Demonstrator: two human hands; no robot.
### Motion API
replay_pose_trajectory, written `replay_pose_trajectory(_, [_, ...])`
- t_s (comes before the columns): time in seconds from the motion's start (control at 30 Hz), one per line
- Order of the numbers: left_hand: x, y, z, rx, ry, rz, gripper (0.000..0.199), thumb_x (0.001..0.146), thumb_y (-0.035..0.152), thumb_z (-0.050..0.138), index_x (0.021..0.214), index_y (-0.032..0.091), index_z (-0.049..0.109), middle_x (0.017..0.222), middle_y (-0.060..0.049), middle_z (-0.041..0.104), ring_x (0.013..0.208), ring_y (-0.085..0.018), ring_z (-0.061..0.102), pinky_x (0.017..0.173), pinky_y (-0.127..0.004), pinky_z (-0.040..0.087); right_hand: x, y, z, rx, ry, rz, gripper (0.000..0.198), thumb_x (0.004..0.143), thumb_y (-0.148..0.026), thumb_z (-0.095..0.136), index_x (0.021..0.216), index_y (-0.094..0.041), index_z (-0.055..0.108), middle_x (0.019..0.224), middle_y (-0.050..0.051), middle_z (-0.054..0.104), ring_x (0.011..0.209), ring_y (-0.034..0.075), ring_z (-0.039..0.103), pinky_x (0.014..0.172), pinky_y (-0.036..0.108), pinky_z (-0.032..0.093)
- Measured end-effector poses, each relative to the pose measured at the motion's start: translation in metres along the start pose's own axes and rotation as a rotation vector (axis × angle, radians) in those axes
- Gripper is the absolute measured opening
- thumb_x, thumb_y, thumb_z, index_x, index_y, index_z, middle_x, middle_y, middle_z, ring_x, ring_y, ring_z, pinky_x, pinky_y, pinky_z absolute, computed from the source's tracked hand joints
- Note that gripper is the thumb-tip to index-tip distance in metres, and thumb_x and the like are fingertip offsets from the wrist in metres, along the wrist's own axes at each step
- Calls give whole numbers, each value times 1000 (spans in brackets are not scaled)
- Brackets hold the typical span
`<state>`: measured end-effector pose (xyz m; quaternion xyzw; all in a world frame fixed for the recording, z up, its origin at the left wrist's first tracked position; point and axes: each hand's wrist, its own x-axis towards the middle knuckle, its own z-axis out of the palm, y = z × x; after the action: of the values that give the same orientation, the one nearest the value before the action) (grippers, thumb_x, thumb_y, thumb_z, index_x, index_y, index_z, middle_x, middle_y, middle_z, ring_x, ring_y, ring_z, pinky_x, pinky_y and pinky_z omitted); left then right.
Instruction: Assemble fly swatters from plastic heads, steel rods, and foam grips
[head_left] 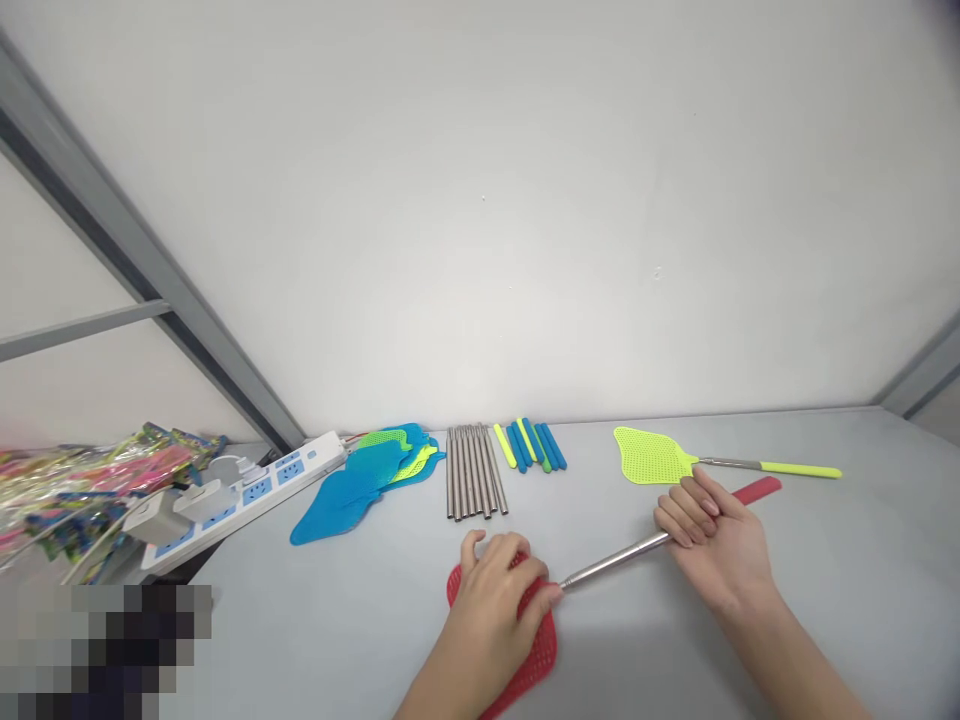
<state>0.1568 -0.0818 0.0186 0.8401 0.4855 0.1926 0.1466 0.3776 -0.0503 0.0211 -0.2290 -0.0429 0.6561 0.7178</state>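
Note:
A red fly swatter (541,655) with a metal rod lies slantwise between my hands, low in the view. My left hand (491,610) grips its perforated head from above, thumb by the neck where the rod begins. Palm up, my right hand (712,535) has its fingers curled around the rod near the red handle (757,490), whose end sticks out past the hand. Just beyond the right hand lies a yellow-green fly swatter (652,457) with its rod and handle attached. My left hand hides part of the red head.
Blue and yellow-green swatter heads (349,490) overlap at the back left. Beside them are several metal rods (469,475) and a row of blue and yellow-green handles (531,445). A power strip (277,490) with plugs and a heap of plastic packages (90,490) occupy the left. A wall stands behind.

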Motion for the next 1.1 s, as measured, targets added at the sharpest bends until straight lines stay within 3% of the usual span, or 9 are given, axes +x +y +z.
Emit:
replay_pose_trajectory(0.07, [-2,2,-1,-32,-111,32,24,83,26,35,68,20,52,78,0,48,76,-12,44,83,-36,29,0,1,0,-18,2,45,35,71,-21,53,51,-18,25,42,-8,15,36,6,15,30,21,18])
replay_pose_trajectory(0.17, [-5,4,5,-35,-176,93,22,84,20,31,67,18,44,73,1,46,70,-11,41,77,-31,30,1,1,-2,-34,-3,67,35,71,-21,54,51,-18,25,43,-8,15,35,6,15,30,21,18])
replay_pose_trajectory(0.37, [-7,6,29,52,-192,211,17,80,16,32,64,18,38,63,0,46,60,-12,37,64,-27,30,6,1,-7,-79,-19,83,35,72,-21,54,51,-18,25,43,-8,15,34,5,16,28,19,18])
replay_pose_trajectory(0.63, [-11,4,54,163,-73,84,12,70,9,39,63,16,44,63,-4,51,59,-16,38,56,-30,22,11,17,-17,-76,39,1,37,73,-20,52,51,-19,23,41,-9,15,31,4,16,26,18,16])
replay_pose_trajectory(0.87, [-14,-4,51,196,-72,77,13,72,10,37,64,16,45,64,-2,52,60,-15,39,58,-31,20,11,33,-23,38,83,-15,36,72,-18,52,51,-19,22,39,-10,16,31,5,15,26,19,15])
replay_pose_trajectory(1.1, [-14,-5,41,134,-101,76,16,75,9,33,62,16,41,66,-2,52,59,-14,39,58,-31,20,9,38,-26,-9,19,-46,37,73,-21,52,52,-19,22,39,-10,16,32,5,15,27,19,16])
